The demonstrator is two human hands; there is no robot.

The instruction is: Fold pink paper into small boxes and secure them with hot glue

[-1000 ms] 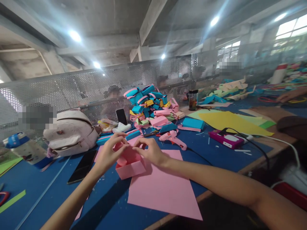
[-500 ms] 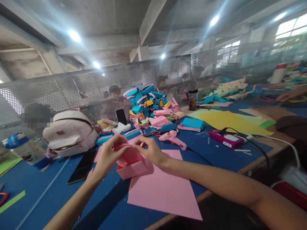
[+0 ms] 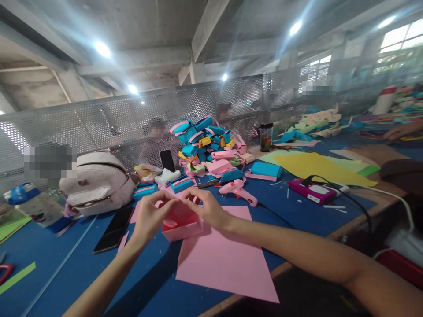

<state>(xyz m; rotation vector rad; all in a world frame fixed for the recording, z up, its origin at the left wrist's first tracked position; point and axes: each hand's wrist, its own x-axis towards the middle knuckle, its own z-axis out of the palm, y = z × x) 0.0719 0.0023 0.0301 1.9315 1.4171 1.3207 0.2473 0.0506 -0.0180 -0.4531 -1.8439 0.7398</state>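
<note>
Between my hands is a small pink paper box (image 3: 183, 231), its open side towards me. My left hand (image 3: 153, 215) pinches the box's far upper edge with thumb and index finger. Close beside it, my right hand (image 3: 206, 207) pinches the same edge, its fingertips nearly meeting the left ones. The fingers hide part of that edge. Beneath the box and my right forearm lies a pink paper sheet (image 3: 224, 268). A pink glue gun (image 3: 236, 189) rests just beyond my right hand, its dark cord trailing right.
A heap of blue, pink and yellow paper boxes (image 3: 211, 147) stands ahead against a perforated metal screen (image 3: 125, 114). Left are a black phone (image 3: 114, 229), a white backpack (image 3: 99, 180) and a bottle (image 3: 36, 207). Right lie yellow paper (image 3: 317, 167), a purple device (image 3: 310, 191) and another person's arm (image 3: 373, 154).
The box has tipped and risen slightly, its near wall now a little higher. Both hands keep their pinch on its upper edge and have barely shifted.
</note>
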